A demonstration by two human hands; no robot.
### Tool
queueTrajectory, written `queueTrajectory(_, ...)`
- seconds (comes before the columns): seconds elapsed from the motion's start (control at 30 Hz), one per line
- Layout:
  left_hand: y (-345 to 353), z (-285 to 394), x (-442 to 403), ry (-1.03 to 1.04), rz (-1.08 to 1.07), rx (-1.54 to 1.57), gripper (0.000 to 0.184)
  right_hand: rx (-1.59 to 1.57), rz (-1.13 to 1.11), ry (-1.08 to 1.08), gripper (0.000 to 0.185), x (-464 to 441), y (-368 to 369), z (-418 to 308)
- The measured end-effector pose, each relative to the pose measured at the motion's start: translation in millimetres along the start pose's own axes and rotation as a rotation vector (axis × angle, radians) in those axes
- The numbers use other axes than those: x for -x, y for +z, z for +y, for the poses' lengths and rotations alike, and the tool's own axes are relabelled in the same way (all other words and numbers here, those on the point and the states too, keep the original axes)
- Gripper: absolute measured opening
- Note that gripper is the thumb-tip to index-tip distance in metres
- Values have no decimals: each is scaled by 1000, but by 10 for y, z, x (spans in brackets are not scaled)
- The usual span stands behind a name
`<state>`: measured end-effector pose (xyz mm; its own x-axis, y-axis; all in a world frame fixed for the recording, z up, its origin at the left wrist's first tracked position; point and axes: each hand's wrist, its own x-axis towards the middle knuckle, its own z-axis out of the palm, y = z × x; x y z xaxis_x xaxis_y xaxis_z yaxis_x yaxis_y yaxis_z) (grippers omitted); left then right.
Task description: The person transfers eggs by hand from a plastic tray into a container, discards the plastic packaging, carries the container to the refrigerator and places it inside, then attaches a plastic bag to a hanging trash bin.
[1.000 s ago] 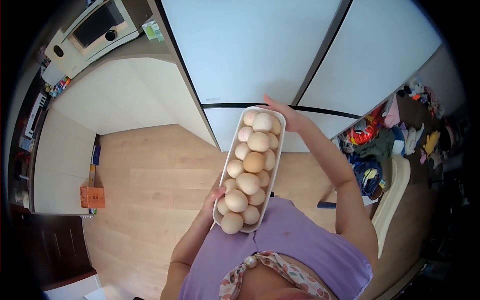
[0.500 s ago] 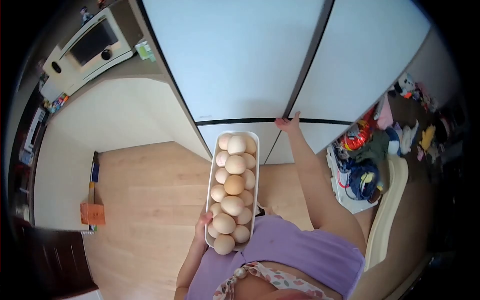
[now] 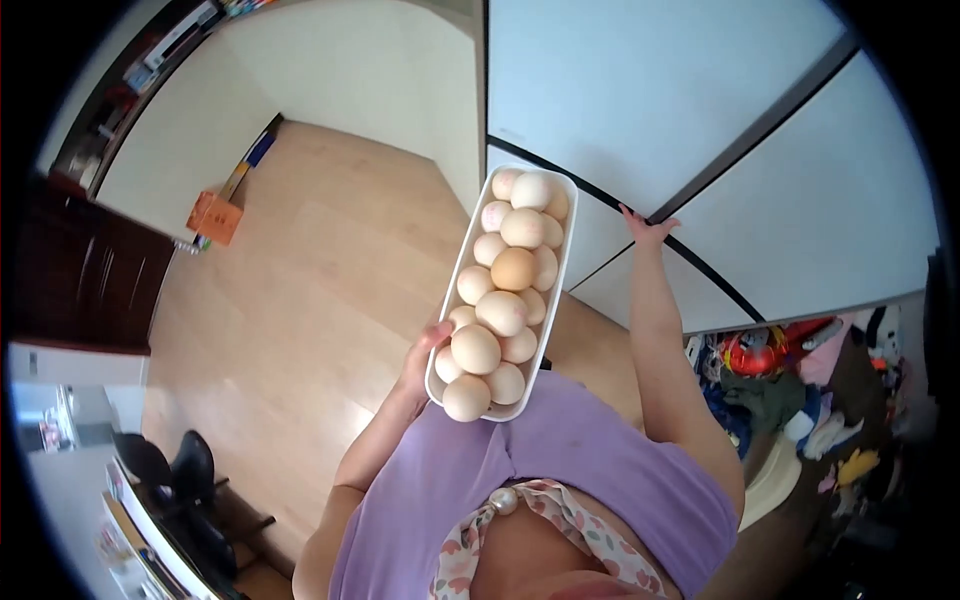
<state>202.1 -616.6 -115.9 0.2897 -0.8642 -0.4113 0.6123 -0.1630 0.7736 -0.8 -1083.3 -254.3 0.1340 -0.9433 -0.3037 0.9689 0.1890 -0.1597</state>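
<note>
My left hand (image 3: pixel 420 358) grips the lower left side of a long white egg tray (image 3: pixel 549 312), its thumb on the rim. Several pale brown eggs (image 3: pixel 500 313) are heaped in the tray, one of them darker than the others. The tray is held in front of my body, over the floor. My right hand (image 3: pixel 651 231) reaches out to a white refrigerator (image 3: pixel 640 90), fingers spread at the dark gap where the upper doors meet the lower ones. It holds nothing that I can see. The refrigerator doors appear closed.
A pale cabinet panel (image 3: pixel 400 80) adjoins the refrigerator on the left. An orange box (image 3: pixel 214 217) stands on the wooden floor (image 3: pixel 270 300) beside the panelling. Dark chairs (image 3: pixel 195 470) are at lower left. Piled clothes and toys (image 3: pixel 770 385) lie at right.
My view has swung left, so the refrigerator sits farther right and the chairs have come into view. The oven has left the picture. My right hand remains at the door gap, its fingers spread.
</note>
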Motion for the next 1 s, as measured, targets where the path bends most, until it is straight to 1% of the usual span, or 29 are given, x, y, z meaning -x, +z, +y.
queueTrajectory(0.07, 56, -118, 97, 11, 52, 4, 54, -66, 24, 18, 77, 57, 36, 28)
queueTrajectory(0.1, 38, -167, 112, 37, 11, 37, 51, -88, 40, 59, 70, 44, 4, 11)
queueTrajectory(0.2, 42, -261, 237, 16, 53, 45, 53, -57, 143, 67, 69, 25, 0, -15)
queueTrajectory(0.23, 105, -197, 212, 5, 90, 63, 53, -6, 120, 55, 70, -13, 18, 24)
queueTrajectory(0.27, 126, -238, 267, 14, 117, 82, 54, -2, -20, 41, 72, 51, -8, 39)
queueTrajectory(0.3, 129, -273, 326, 23, 139, 96, 54, 21, 16, 60, 73, 38, -24, 18)
queueTrajectory(0.37, -40, -418, 348, 35, 114, 100, 55, 94, 67, 64, 75, 17, -92, 6)
queueTrajectory(0.4, -55, -435, 403, 38, 116, 108, 55, 130, 40, 25, 65, 187, -29, 23)
queueTrajectory(0.47, -177, -504, 371, 42, 34, 144, 55, 144, 30, 49, 50, 88, -155, -13)
queueTrajectory(0.5, -270, -591, 364, 24, 76, 156, 56, 122, 22, 44, 47, 90, -205, 2)
queueTrajectory(0.57, -366, -649, 489, 68, 63, 127, 56, 79, 17, 35, 39, 157, -339, 48)
queueTrajectory(0.67, -496, -685, 710, 84, 82, 114, 56, 78, -38, 31, 44, 509, -610, 183)
queueTrajectory(0.7, -470, -674, 692, 70, 102, 121, 56, 33, -50, 77, 44, 424, -763, 201)
queueTrajectory(0.8, -617, -677, 928, 103, 35, 100, 56, 159, -33, 88, 44, 1198, -793, 427)
queueTrajectory(0.9, -777, -768, 1149, 87, 53, 89, 59, 221, -133, 197, 42, 1717, -993, 613)
queueTrajectory(1.0, -811, -806, 1375, 65, 55, 86, 62, 251, -192, 342, 26, 2066, -1118, 802)
